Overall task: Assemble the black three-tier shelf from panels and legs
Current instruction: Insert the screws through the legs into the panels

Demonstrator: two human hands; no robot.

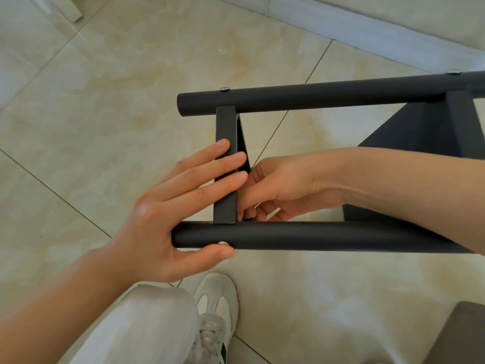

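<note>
The black shelf lies on its side on the tiled floor. Two round black legs run left to right: the far leg (315, 97) and the near leg (315, 236). A black panel (225, 124) stands edge-on between them near their left ends. My left hand (168, 214) lies with straight fingers across the panel's edge, its thumb under the near leg beside a silver screw head (222, 243). My right hand (275, 190) reaches in from the right behind the panel, fingers curled at the joint with the near leg; what they hold is hidden. Another panel (420, 127) sits further right.
Beige floor tiles surround the shelf. A grey skirting board (367, 30) runs along the far right. My trouser leg and a white sneaker (217, 306) are just below the near leg. A dark grey block (462, 334) fills the bottom right corner.
</note>
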